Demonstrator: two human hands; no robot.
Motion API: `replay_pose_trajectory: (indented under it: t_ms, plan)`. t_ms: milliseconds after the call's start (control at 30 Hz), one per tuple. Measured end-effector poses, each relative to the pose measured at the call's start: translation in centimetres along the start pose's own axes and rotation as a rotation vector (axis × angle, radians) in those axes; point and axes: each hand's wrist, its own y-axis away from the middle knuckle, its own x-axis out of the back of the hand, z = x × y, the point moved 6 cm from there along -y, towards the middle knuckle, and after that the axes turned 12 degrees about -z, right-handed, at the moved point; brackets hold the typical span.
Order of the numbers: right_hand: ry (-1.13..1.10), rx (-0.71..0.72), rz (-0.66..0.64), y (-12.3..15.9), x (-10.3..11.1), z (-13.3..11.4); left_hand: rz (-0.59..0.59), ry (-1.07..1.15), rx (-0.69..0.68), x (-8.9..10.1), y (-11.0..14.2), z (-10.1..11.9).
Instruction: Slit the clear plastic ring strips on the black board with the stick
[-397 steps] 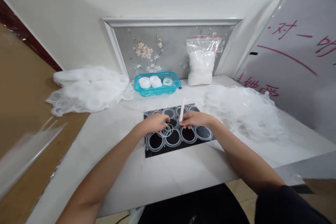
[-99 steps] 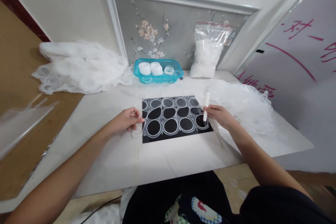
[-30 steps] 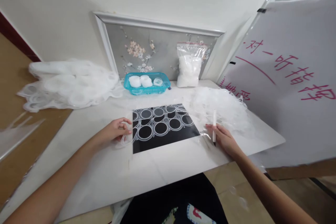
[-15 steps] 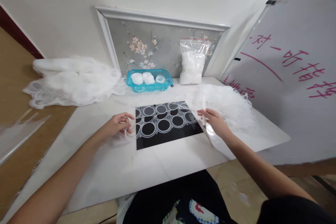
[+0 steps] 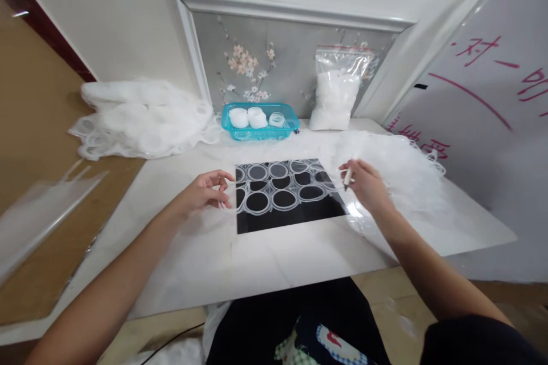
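A translucent sheet of joined rings (image 5: 285, 199) lies across a black mat (image 5: 295, 221) on the white table. At the mat's left edge, my left hand (image 5: 209, 191) has its fingers curled around thin clear plastic rings (image 5: 231, 209), partly hidden by the fingers. The same hand is close to the sheet's left end. My right hand (image 5: 366, 182), beyond the mat's right edge, grips a slim white pen-like tool (image 5: 349, 177) with a dark tip pointing down. Its fingertips are at the sheet's right end; whether they also pinch it is unclear.
Behind the mat stands a blue tray (image 5: 261, 134) with stacks of white rings. A zip bag of white material (image 5: 336, 100) leans by the wall. Heaps of translucent ring sheets lie left (image 5: 145, 120) and right (image 5: 402, 182). A whiteboard (image 5: 483, 142) borders the right side.
The right hand moved in from further right, and its tool now slants instead of standing upright. The ring sheet has shifted towards the back of the mat, baring more black in front.
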Motion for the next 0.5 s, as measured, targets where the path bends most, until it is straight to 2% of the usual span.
replay_pose_trajectory:
  t_ms: [100, 167, 333, 433, 500]
  plan:
    - [0.069, 0.037, 0.091, 1.2, 2.1, -2.0, 0.018, 0.055, 0.046, -0.3, 0.3, 0.0]
    - [0.151, 0.021, 0.114, 2.1, 3.0, -2.2, -0.019, 0.011, 0.098, -0.8, 0.3, -0.4]
    - [0.430, -0.191, 0.025, 3.9, 3.1, 1.3, -0.219, -0.185, 0.256, -2.3, 0.5, -2.3]
    - [0.685, -0.076, 0.034, 4.7, 2.6, 0.8, -0.216, -0.316, 0.262, -1.9, 0.6, -2.2]
    - [0.729, 0.023, 0.084, 5.1, 2.0, -0.3, -0.210, -0.415, 0.245, -1.8, 0.5, -1.9]
